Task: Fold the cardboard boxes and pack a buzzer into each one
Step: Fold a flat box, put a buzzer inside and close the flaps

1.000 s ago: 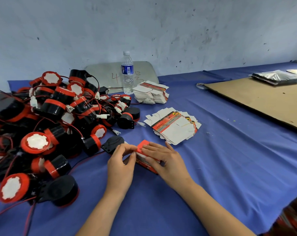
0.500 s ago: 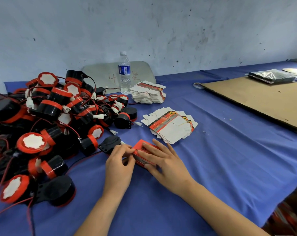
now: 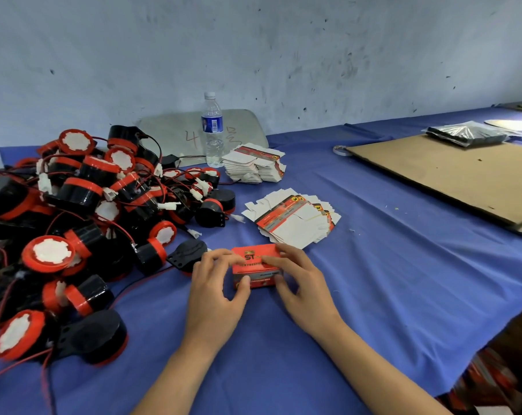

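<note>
The left hand [image 3: 214,283] gripped the left end of a small red cardboard box [image 3: 258,278] at lower centre of the frame, thumb pressed to its near face and fingers curled over its top. The right hand [image 3: 306,287] held the right end the same way, thumb on the near face and fingers laid across the top panel. The box stood folded up on the blue tablecloth [image 3: 388,280], its printed top facing the camera.

Just left of the left hand lay a black buzzer [image 3: 188,253] with a mounting tab. Beyond it, filling the left of the frame, was a heap of black-and-red buzzers [image 3: 83,202] tangled in red and black wires. Just above the box a fanned pile of flat box blanks [image 3: 295,220] lay on the cloth, and further up a neater stack of blanks [image 3: 255,166]. A water bottle [image 3: 212,130] stood beside that stack, in front of a grey board [image 3: 176,131] leaning on the wall. At upper right lay a cardboard sheet [image 3: 451,175], a tape roll [image 3: 340,150] at its left corner and a plastic bag [image 3: 467,134] at its far edge.
</note>
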Action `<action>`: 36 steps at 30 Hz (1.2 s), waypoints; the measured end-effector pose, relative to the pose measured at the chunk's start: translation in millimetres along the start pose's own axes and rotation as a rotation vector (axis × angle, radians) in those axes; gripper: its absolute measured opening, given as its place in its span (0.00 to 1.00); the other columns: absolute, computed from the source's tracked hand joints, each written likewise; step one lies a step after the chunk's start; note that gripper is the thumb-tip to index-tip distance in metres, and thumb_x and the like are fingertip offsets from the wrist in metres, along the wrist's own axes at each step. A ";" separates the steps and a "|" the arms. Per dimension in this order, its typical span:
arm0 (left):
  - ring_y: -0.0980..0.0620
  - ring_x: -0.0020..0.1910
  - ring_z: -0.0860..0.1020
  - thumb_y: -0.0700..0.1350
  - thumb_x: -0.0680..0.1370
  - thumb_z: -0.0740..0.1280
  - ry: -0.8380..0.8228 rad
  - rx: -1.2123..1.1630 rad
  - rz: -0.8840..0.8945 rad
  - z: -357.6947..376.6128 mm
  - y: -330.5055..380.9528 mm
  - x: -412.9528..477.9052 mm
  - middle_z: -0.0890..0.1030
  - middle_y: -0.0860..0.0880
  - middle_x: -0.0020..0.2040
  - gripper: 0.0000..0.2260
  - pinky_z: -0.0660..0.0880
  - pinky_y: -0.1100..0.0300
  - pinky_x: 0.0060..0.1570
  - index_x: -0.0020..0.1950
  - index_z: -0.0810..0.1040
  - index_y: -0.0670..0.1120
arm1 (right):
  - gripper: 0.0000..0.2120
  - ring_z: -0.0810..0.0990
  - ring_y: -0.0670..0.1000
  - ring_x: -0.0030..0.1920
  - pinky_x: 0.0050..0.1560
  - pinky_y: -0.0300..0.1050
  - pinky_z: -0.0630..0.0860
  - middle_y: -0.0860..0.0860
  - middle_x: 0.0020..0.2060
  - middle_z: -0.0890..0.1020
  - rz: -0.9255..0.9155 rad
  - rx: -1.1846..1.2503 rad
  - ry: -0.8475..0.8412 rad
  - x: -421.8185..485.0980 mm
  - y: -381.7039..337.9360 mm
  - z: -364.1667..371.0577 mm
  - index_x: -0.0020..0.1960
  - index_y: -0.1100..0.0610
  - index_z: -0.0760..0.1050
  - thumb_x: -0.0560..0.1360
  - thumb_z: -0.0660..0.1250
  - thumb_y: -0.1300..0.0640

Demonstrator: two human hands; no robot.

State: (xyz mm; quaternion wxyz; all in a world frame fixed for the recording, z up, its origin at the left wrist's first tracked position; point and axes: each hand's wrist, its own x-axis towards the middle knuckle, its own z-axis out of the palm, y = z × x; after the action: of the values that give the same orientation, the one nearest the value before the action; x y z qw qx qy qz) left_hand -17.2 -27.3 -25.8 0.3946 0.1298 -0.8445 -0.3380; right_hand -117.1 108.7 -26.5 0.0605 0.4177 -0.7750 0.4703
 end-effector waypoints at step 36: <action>0.56 0.43 0.75 0.64 0.60 0.73 -0.165 -0.139 0.081 -7.1 13.9 4.8 0.75 0.55 0.43 0.25 0.71 0.69 0.39 0.47 0.72 0.50 | 0.22 0.77 0.53 0.43 0.43 0.37 0.69 0.55 0.46 0.80 -0.227 -0.182 -0.107 -5.8 -19.3 3.7 0.55 0.64 0.77 0.72 0.67 0.46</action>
State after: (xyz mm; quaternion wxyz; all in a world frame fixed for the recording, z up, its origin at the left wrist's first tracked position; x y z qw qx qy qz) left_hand -14.4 -22.6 -10.4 0.3449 0.0397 -0.8532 -0.3892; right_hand -98.7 105.2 -18.2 0.1095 0.5199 -0.7642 0.3655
